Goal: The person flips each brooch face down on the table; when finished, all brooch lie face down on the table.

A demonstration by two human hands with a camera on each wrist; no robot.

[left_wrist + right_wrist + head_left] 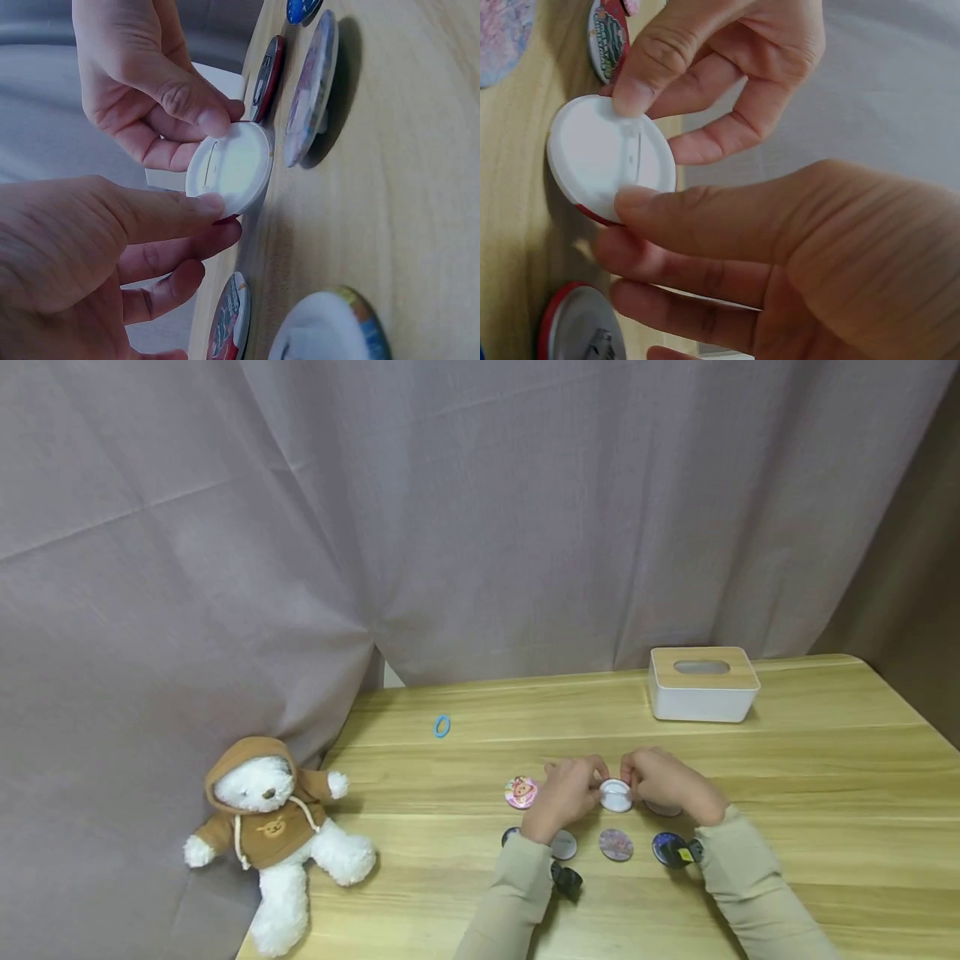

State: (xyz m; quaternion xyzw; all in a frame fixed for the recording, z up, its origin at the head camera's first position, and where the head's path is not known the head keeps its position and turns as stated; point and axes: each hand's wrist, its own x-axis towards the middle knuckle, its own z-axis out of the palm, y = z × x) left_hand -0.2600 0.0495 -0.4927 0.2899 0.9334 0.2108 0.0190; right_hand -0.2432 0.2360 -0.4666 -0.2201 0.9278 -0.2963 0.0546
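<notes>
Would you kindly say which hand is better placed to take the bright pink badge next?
Probably the left hand: it is nearer the bright pink badge; the right hand is beyond the white-backed badge both pinch.

The front of the white round pin-back badge (238, 169) is hidden; a beige cloth sleeve (517, 893) partly covers a dark round badge (509, 836).

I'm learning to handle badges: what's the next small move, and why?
Perhaps turn the held badge over: the left hand and right hand pinch its rim with its pin side showing, while the pastel badge nearby lies print up.
</notes>
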